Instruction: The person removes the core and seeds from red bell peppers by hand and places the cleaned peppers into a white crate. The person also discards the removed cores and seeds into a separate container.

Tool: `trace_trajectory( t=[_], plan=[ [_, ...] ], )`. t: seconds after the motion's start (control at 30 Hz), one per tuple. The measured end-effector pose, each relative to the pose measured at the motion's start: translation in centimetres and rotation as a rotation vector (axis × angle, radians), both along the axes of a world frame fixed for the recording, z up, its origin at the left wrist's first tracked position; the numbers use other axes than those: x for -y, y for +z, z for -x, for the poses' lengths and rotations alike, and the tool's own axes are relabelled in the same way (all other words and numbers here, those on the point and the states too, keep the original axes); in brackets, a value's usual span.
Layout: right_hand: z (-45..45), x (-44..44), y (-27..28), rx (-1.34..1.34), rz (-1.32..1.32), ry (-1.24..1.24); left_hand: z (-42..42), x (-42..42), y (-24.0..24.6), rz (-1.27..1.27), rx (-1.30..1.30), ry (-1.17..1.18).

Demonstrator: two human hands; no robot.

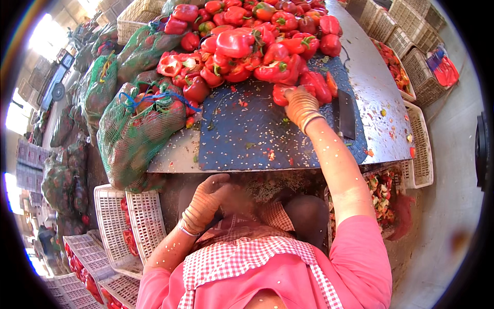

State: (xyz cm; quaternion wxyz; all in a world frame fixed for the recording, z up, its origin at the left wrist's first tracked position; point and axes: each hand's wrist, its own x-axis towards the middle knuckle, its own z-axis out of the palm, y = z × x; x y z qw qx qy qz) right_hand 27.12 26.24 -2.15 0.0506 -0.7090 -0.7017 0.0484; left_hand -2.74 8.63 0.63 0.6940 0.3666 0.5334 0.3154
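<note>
My right hand (303, 106), in an orange work glove, grips a red bell pepper (279, 95) at the near edge of a large heap of red bell peppers (239, 42). Under it lies a blue mat (247, 131) strewn with pale seeds and scraps. A dark, broad-bladed knife (346, 114) rests on the mat just right of this hand. Over my lap, below the table edge, hovers my left hand (206, 202), gloved alike. Its fingers are partly blurred but look apart, with nothing visible in them.
Green mesh sacks of peppers (141, 131) crowd the left side of the metal table (382, 127). White plastic crates (146, 224) holding red pepper pieces stand at lower left. Pepper trimmings (382, 193) fill a container below the table's right side. More crates (418, 146) line the right.
</note>
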Motion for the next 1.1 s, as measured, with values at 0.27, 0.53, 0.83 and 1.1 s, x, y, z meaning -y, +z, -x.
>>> trace_trajectory(
  t=[0.27, 0.53, 0.83, 1.1],
  plan=[
    [4.4, 9.8, 0.5, -0.109, -0.243, 0.422, -0.5, -3.5, -1.9, -0.020, 0.137, 0.006],
    [8.2, 15.9, 0.0, -0.575, -0.382, 0.551, -3.9, -3.5, -4.3, 0.009, 0.454, 0.071],
    [11.1, 13.2, -0.1, -0.134, 0.046, 0.278, -4.5, -3.3, -6.1, -0.230, 0.052, 0.033],
    [11.4, 11.1, -1.0, -0.168, 0.154, 0.208, -4.5, -4.8, -5.9, -0.199, -0.098, 0.018]
  ],
)
